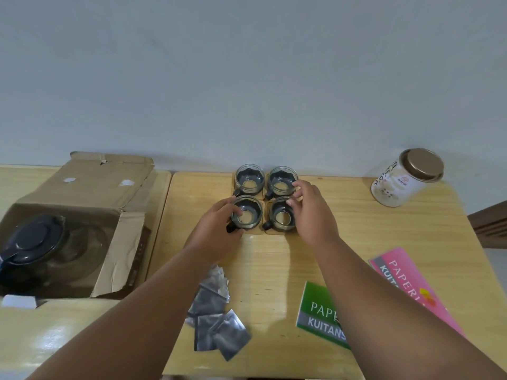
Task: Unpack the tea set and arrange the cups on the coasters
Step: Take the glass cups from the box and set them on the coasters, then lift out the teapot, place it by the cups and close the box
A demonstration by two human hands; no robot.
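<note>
Several glass cups with black bases and handles stand in a two-by-two block on pale wooden coasters [265, 235] at the far middle of the table. My left hand [216, 227] grips the near left cup [246, 213] by its rim and side. My right hand [310, 212] holds the near right cup [281, 215], fingers over its far rim and touching the far right cup [281, 182]. The far left cup [249, 180] stands untouched. An open cardboard box [82, 215] at the left holds a glass teapot with a black lid [35, 239].
A white tin with a bronze lid [406, 178] stands at the back right. Several silver foil sachets [216, 311] lie near the front middle. A green receipt book [318, 314] and a pink one [406, 278] lie under my right forearm. The wall is directly behind the table.
</note>
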